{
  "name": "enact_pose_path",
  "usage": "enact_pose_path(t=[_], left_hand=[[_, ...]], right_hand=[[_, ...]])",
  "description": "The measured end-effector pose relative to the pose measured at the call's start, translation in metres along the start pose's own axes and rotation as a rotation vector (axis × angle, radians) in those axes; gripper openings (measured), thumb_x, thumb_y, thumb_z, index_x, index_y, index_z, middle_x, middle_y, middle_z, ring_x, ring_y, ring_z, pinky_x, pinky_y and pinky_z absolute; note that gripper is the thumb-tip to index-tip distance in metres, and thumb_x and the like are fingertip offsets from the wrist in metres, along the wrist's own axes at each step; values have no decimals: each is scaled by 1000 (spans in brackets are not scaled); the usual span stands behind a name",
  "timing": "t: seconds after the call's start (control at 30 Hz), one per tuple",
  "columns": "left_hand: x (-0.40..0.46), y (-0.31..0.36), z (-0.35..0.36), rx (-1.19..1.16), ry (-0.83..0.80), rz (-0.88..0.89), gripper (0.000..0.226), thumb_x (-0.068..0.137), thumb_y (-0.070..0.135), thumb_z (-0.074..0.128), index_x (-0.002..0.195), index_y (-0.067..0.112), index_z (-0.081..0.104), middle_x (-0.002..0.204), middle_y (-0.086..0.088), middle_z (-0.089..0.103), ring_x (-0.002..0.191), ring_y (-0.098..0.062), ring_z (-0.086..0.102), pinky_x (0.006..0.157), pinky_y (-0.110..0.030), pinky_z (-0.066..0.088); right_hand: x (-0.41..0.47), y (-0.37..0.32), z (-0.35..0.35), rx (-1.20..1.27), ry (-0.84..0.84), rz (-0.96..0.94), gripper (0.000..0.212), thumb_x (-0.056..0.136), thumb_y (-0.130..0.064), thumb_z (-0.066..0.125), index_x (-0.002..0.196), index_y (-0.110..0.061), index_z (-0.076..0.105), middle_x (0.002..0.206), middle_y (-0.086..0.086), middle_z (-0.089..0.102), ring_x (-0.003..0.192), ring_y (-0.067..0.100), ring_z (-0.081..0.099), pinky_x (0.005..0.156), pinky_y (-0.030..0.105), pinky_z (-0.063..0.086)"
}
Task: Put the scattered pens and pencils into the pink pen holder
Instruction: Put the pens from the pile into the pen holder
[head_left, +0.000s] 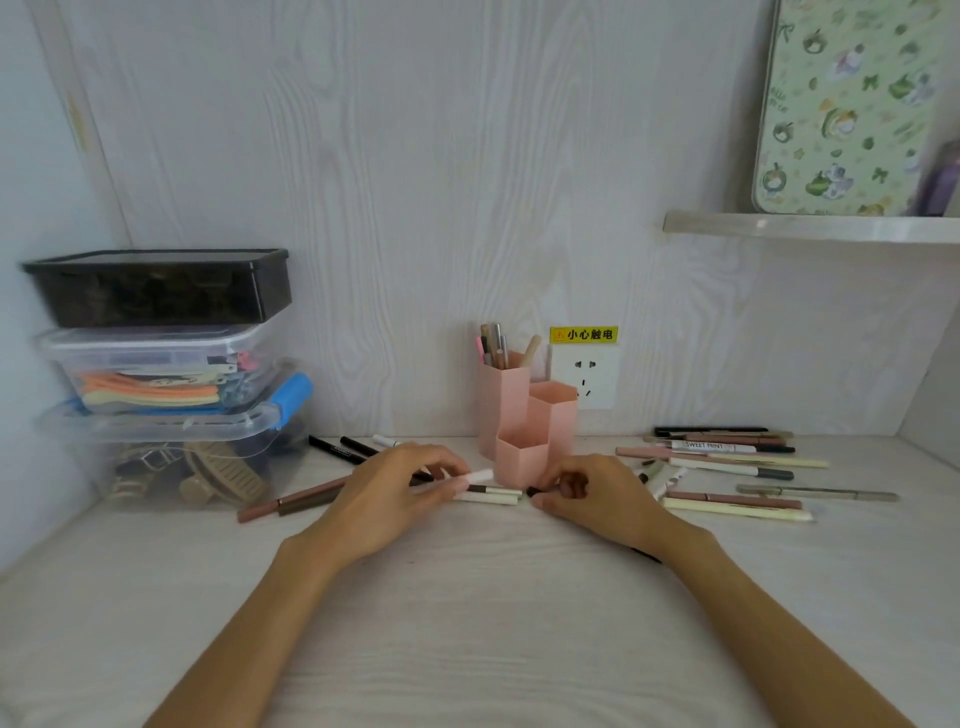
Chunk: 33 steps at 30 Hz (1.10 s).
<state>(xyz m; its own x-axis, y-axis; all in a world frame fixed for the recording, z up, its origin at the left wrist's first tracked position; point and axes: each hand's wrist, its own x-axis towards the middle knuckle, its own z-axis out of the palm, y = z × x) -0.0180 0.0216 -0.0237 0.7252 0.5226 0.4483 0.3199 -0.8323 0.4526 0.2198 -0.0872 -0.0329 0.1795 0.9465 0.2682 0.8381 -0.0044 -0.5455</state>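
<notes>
Head view: both hands (387, 493) pinch pens (488, 492) beside holder (524, 415).

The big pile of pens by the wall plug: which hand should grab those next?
Right, probably. That pile of pens lies on the right hand side of the pink pen holder, while the left hand is across it, already pinching a white pen.
</notes>
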Motion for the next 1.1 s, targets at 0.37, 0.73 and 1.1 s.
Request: enact_pose_path(t=[0.37, 0.73, 1.1], left_hand=[[43, 40, -8, -634, 765, -45, 30, 94, 18, 56, 122, 24, 46, 98, 2, 71, 96, -13, 68, 75, -21, 55], [69, 50, 43, -239, 724, -327, 24, 83, 41, 68, 100, 31, 54, 87, 12, 72, 78, -5, 66, 63, -23, 47], [67, 24, 35, -256, 503, -403, 50, 84, 39, 66, 131, 28, 52, 105, 13, 66, 94, -5, 62, 72, -25, 50]], right_hand=[[2, 3, 2, 37, 2, 0, 10, 75, -43, 70, 74, -34, 64, 65, -11, 55, 60, 4, 47, 56, 22, 36], [1, 3, 2, 82, 12, 13, 16, 76, -40, 71, 80, -26, 69, 65, -9, 55, 61, 7, 48, 54, 21, 34], [-4, -2, -5, 32, -42, -45, 18, 75, -43, 71, 83, -27, 68, 71, -8, 60, 64, 7, 51, 58, 20, 38]])
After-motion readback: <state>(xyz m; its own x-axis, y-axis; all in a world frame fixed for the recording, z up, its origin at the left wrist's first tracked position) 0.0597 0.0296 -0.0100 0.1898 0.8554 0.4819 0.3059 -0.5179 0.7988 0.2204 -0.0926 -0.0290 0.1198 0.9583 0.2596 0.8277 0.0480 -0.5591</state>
